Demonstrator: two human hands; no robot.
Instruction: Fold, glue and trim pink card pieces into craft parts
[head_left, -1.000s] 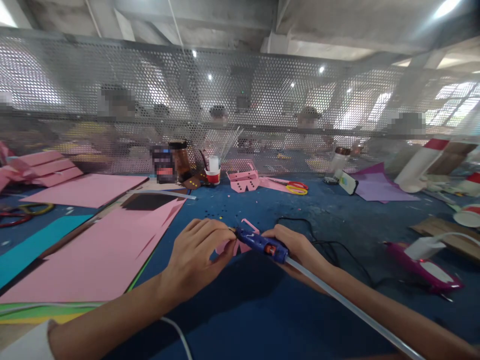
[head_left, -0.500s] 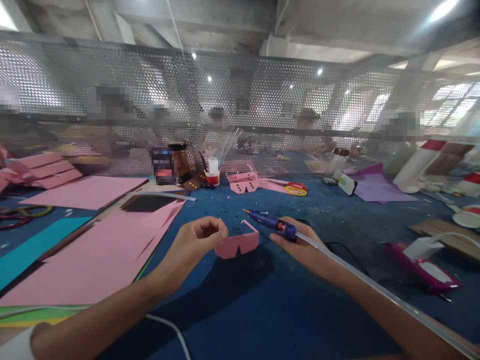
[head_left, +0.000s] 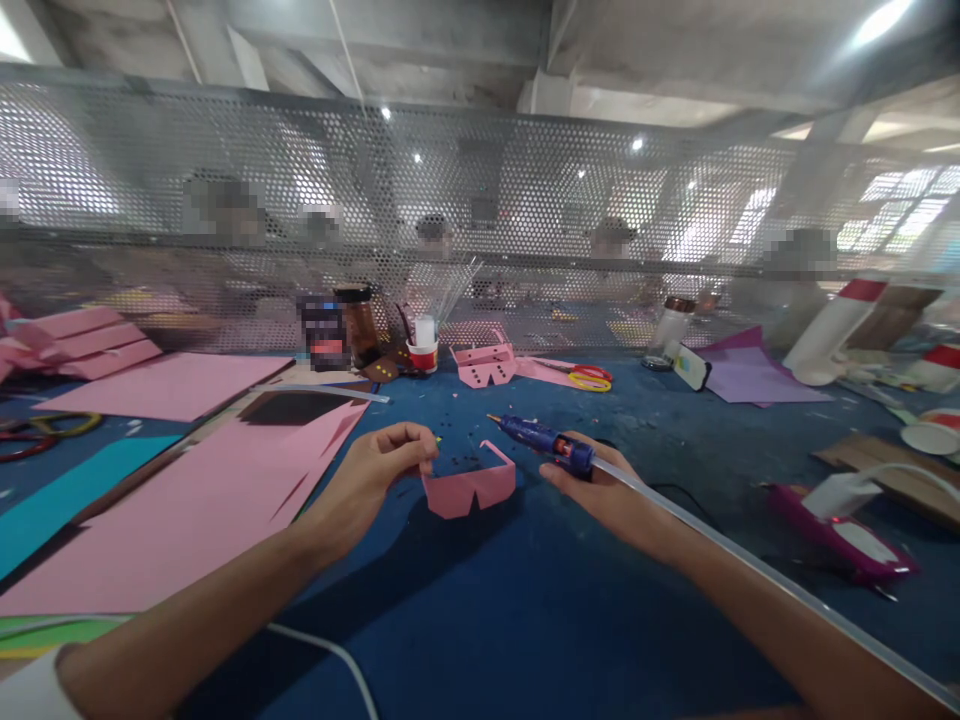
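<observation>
My left hand (head_left: pixel 379 478) pinches the left end of a pair of pink paper glasses (head_left: pixel 471 487), holding them just above the blue table (head_left: pixel 525 600). My right hand (head_left: pixel 600 490) grips a blue glue gun (head_left: pixel 546 442) with a long clear glue stick (head_left: pixel 750 580) running back along my forearm. The gun's nozzle points left, a little behind and above the paper glasses, not touching them.
Large pink paper sheets (head_left: pixel 187 490) lie at the left. Another pink paper cut-out (head_left: pixel 486 364), scissors (head_left: pixel 589 376), jars (head_left: pixel 360 325) and a small cup (head_left: pixel 424 352) stand near the mesh screen (head_left: pixel 480 210). A pink device (head_left: pixel 840 525) lies at the right. People sit beyond the screen.
My hands have moved apart. The glue gun lifted away from the pink glasses toward the back right, while my left hand raised the glasses and kept hold of their left end.
</observation>
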